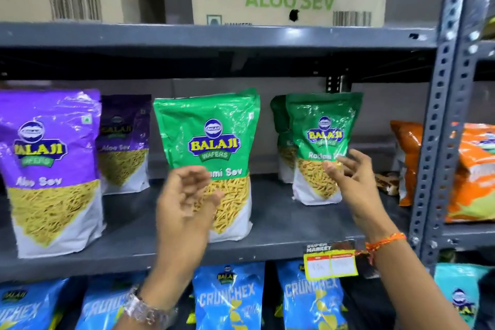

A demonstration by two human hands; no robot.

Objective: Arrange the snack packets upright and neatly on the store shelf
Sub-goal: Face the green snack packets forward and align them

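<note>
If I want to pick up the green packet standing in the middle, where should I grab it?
Probably by the flat sealed top edge of the middle green packet, or by both side edges up high. It stands upright at the shelf's front, so come straight from the front. The bottom half is bulging with sev, and the left hand is in front of it, fingers open, holding nothing.

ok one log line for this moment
left hand: open, in front of green packet | right hand: open, at rear green packet | packets upright | holding: nothing
</note>
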